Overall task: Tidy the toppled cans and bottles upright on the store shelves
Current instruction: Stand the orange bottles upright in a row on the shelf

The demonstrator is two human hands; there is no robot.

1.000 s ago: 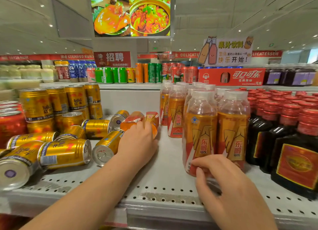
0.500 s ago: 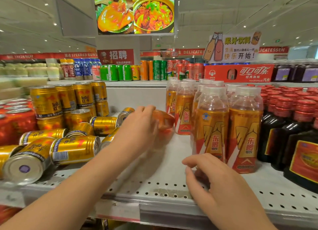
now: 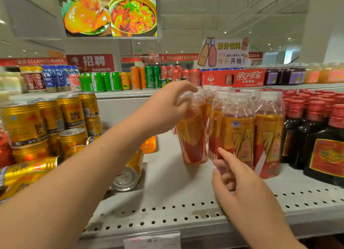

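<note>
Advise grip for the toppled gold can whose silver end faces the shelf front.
Probably wrap the round gold wall of the gold can, coming from above and from its right, where the shelf is bare. It lies on its side with its end toward the front, so the flat end offers no hold.

glossy plastic bottle [image 3: 192, 137], metal cans [image 3: 128, 174].

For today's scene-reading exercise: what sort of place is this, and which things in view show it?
Most likely a supermarket drinks aisle: a perforated metal shelf stocked with identical gold cans and orange drink bottles, a price tag on its edge, and a DELICATESSEN sign behind.
</note>
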